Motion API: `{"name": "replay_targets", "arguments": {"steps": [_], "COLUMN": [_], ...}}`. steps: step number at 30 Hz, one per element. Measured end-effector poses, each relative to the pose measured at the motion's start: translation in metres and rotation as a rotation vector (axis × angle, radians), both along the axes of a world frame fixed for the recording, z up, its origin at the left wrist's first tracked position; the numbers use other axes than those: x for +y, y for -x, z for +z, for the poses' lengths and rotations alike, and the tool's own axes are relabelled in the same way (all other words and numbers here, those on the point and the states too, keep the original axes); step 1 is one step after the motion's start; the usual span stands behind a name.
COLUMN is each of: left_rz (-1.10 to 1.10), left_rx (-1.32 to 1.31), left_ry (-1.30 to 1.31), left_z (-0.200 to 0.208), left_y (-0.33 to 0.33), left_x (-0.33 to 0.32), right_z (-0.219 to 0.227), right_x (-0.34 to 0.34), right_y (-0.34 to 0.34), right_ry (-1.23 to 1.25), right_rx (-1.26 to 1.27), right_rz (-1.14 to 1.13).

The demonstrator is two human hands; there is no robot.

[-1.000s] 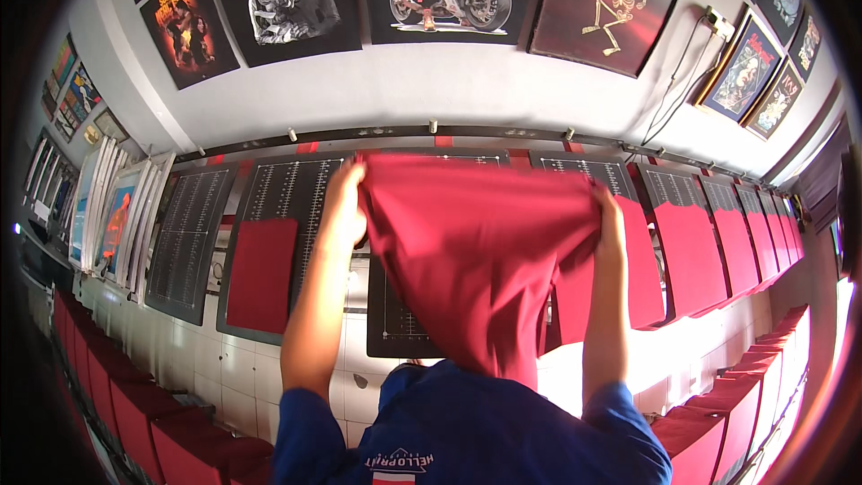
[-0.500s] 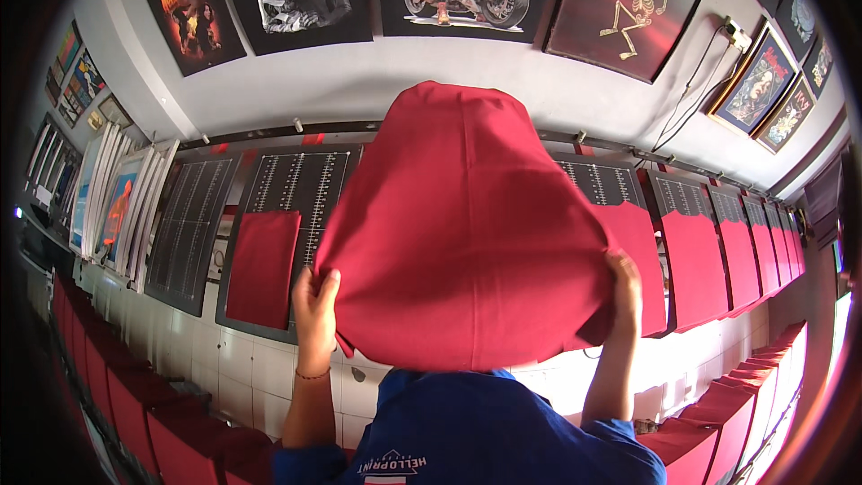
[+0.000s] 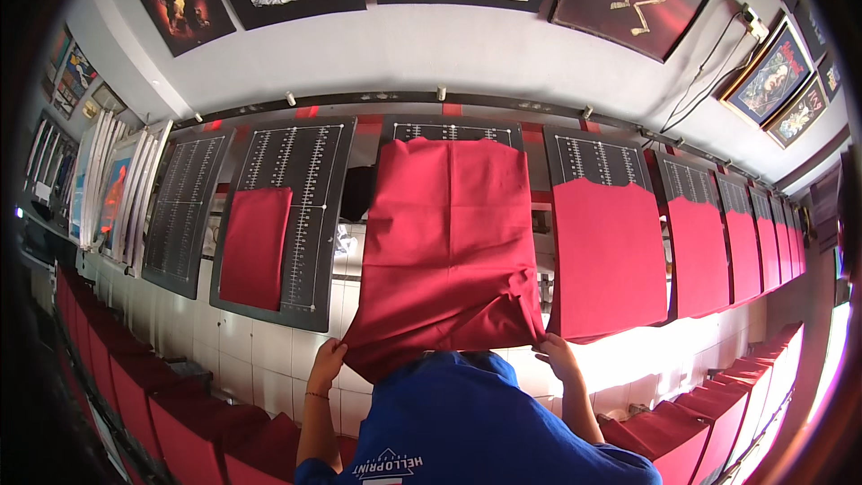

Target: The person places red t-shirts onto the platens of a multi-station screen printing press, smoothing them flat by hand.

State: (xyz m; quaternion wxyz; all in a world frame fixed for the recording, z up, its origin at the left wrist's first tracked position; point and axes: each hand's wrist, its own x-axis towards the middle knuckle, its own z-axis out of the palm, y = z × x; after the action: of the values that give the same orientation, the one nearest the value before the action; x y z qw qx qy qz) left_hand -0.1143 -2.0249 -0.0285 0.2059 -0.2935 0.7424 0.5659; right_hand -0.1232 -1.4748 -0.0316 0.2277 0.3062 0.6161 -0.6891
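Held cloth's [image 3: 449, 216] edge beside floor gap [image 3: 343, 292]

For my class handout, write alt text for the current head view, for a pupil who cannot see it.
A person's left hand and right hand hold the lower corners of a red cloth spread over a dark, white-marked board. On the left, a folded cloth lies on another board; on the right, further boards bear similar red fabric.
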Motion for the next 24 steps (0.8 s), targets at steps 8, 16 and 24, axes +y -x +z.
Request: {"name": "replay_targets", "arguments": {"steps": [8, 16, 24], "left_rz": [-0.116, -0.05, 0.156], "left_rx": [-0.139, 0.129, 0.129], "left_ry": [0.115, -0.265, -0.123], "left_z": [-0.041, -0.045, -0.051], "left_y": [-0.039, 0.032, -0.034], "left_x": [-0.006, 0.043, 0.015], "right_z": [-0.047, -0.047, -0.105], "right_x": [0.016, -0.015, 0.041], "right_y": [-0.044, 0.016, -0.086], "right_ry": [-0.191, 0.501, 0.243], "right_rx": [-0.073, 0.009, -0.073], "right_rz": [0.092, -0.12, -0.009]}}
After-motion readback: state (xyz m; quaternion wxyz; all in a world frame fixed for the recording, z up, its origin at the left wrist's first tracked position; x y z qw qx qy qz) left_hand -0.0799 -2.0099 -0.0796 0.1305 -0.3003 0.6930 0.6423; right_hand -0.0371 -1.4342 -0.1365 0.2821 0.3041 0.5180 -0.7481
